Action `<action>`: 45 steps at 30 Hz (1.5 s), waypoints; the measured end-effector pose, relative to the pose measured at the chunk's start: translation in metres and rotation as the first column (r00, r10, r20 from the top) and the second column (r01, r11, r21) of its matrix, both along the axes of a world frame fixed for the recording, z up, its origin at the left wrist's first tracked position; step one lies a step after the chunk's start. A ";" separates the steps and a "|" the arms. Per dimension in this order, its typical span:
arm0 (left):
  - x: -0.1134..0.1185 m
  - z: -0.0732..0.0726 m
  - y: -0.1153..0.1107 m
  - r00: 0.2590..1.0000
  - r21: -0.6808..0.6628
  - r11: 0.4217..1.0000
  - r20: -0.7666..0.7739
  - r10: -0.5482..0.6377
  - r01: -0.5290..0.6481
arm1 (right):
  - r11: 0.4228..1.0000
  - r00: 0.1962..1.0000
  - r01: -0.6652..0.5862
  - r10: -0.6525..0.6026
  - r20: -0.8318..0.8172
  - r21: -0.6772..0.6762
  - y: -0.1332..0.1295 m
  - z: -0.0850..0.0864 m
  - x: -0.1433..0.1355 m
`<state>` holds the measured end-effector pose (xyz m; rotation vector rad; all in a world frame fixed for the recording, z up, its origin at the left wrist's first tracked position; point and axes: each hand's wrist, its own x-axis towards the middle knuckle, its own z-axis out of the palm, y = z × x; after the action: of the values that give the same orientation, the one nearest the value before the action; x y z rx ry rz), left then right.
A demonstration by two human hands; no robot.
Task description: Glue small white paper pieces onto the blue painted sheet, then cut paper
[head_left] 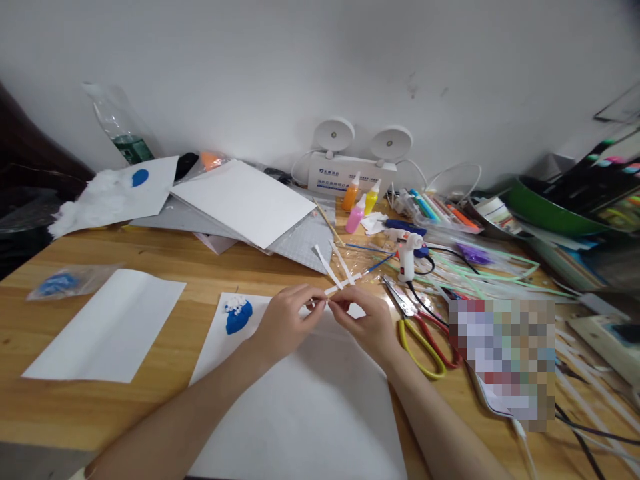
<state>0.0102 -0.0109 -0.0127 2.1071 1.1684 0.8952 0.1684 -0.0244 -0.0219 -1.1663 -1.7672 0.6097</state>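
Note:
My left hand (290, 317) and my right hand (367, 323) meet over the top edge of a large white sheet (320, 413), fingertips pinched together. Between them is a thin white strip (327, 301), mostly covered by the fingers, so its full shape is hidden. Just beyond the fingertips lie several white paper strips, one slanting strip (327, 267) crossing near another (345, 283). On the sheet, left of my left hand, sits a blue clay-like patch (239, 321) topped with white crumbs. Scissors (425, 343) with yellow and red handles lie open beside my right hand.
A white glue gun (409, 257) stands behind the scissors, near small orange, yellow and pink bottles (356, 217). A phone (500, 373), its screen blurred out, lies at right. Boards (245, 200) are stacked at back; a folded white paper (107, 327) is at left.

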 end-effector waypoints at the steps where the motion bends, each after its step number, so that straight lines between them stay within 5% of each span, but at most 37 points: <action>1: 0.000 0.000 0.000 1.000 -0.006 1.000 0.004 0.006 -0.006 | 1.000 1.000 -0.002 0.002 0.002 -0.007 0.000 0.000 0.000; 10: 0.000 0.000 0.000 0.998 -0.030 0.998 0.025 0.061 -0.060 | 0.997 0.997 -0.073 0.074 0.024 -0.018 0.000 -0.003 0.001; 28: 0.000 0.000 -0.001 0.999 -0.012 1.000 0.033 -0.009 0.009 | 1.000 1.000 0.011 -0.011 0.009 -0.005 0.002 -0.004 0.002; 35: -0.001 -0.001 0.000 1.000 -0.035 0.999 0.018 -0.021 0.022 | 0.999 0.998 -0.053 0.053 0.018 0.005 0.002 -0.003 0.002; 45: 0.000 0.000 0.000 0.996 -0.081 0.995 0.067 0.060 -0.055 | 1.000 0.999 -0.031 0.032 0.033 -0.002 0.000 -0.002 0.003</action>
<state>0.0107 -0.0110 -0.0132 1.9727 1.2142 0.9250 0.1709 -0.0242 -0.0234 -1.1572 -1.8161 0.6135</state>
